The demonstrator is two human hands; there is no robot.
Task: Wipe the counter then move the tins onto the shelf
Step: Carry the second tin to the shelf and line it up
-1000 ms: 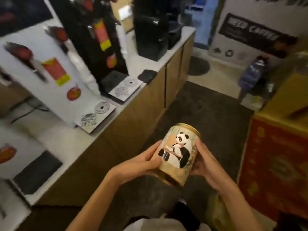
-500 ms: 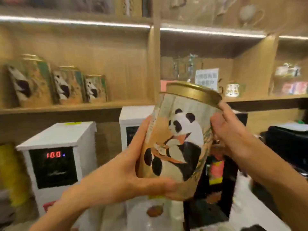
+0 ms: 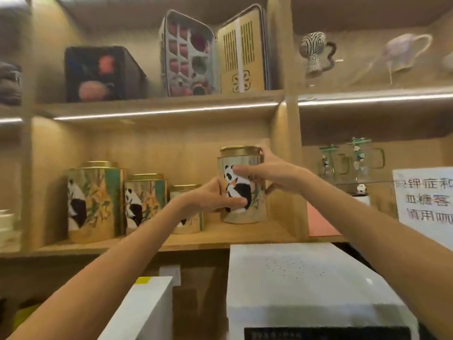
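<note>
A round panda tin [image 3: 255,204] with a gold lid stands upright on the wooden shelf [image 3: 220,238], near the compartment's right wall. My left hand [image 3: 210,196] grips its lower left side. My right hand [image 3: 267,168] wraps its upper part just under the lid. Three more panda tins stand in a row to the left: a large one [image 3: 94,202], a middle one [image 3: 144,200] and a small one [image 3: 188,217] partly hidden behind my left wrist.
Two white machines [image 3: 306,278] stand just below the shelf edge. A paper sign [image 3: 424,200] and glass cups [image 3: 353,163] fill the right compartment. The upper shelf holds a dark box [image 3: 103,74], a tea tray set [image 3: 210,52] and cups.
I turned from the counter and floor toward the shelves. The tin went from in front of me up onto the shelf, at the right end of the row. Both hands still hold it.
</note>
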